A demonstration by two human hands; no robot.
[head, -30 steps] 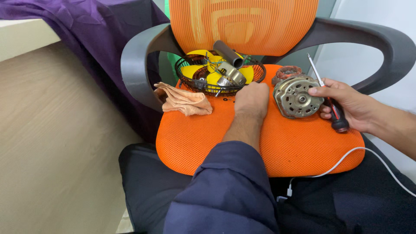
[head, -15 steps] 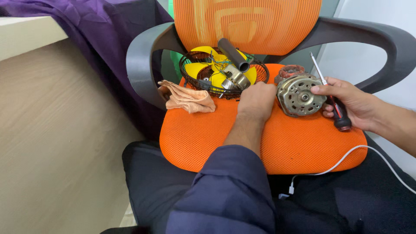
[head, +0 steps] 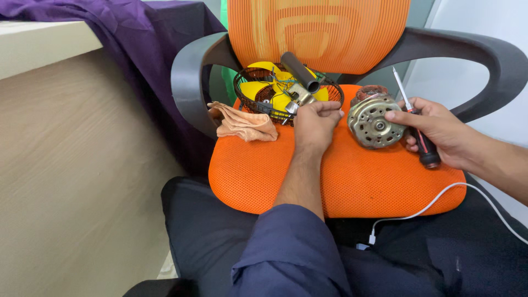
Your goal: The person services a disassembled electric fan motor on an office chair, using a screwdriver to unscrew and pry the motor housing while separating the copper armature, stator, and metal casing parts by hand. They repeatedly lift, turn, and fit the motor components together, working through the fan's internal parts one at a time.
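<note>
A: Head view. Our left hand [head: 314,122] is on the orange chair seat [head: 341,181], at the front edge of the wire fan guard [head: 286,94]. Fingers curled together around something small by the guard's rim; we can't tell what, it's hidden behind the knuckles.

B: And the right?

A: Our right hand [head: 437,132] has its fingers clamped on a screwdriver [head: 417,135], dark red handle low in the palm, tip pointing up and away. The thumb [head: 397,116] reaches over and touches the motor [head: 375,122].

B: Where's the motor sitting?

A: On the seat, near the backrest, just right of our left hand, tilted so its round metal face points toward us. Copper windings show behind its top edge.

B: What's in the guard?

A: Yellow fan blades [head: 263,88], a grey tube [head: 300,72] lying across the top, some thin wires. The guard leans against the orange mesh backrest [head: 319,33].

B: Anything else nearby?

A: A crumpled tan cloth [head: 242,124] on the seat's left edge, just beside the guard. A white cable [head: 440,198] runs across the seat's front right corner onto our lap. Purple fabric [head: 137,38] drapes over the tabletop [head: 44,41] at left, behind the chair's grey armrest [head: 190,82].
</note>
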